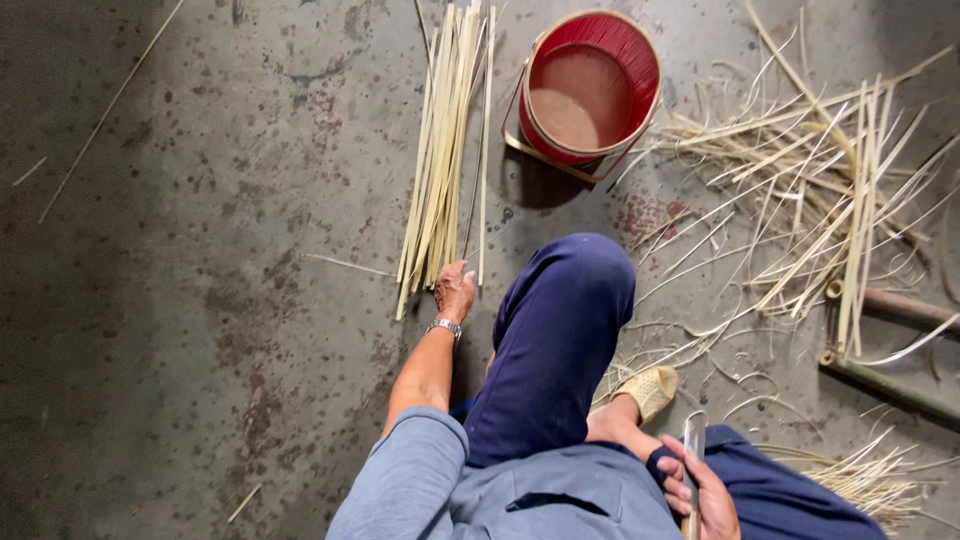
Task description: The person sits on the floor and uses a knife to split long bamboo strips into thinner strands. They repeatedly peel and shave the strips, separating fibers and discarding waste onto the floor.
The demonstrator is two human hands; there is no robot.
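Observation:
My left hand (454, 290) reaches down to the near end of a bundle of long pale bamboo strips (442, 150) lying on the concrete floor; its fingers are curled on the ends of the strips. A metal watch sits on that wrist. My right hand (700, 490) is low at the bottom edge, closed around a flat knife-like blade (692, 440) that points up. My knee in dark blue trousers (560, 330) is raised between the two hands.
A round red basket (590, 88) with a pale rim stands at the top, beside the strips. A tangle of bamboo shavings and strips (820, 190) covers the floor at right. Bamboo poles (890, 385) lie at far right. A sandalled foot (648, 390) rests near the shavings.

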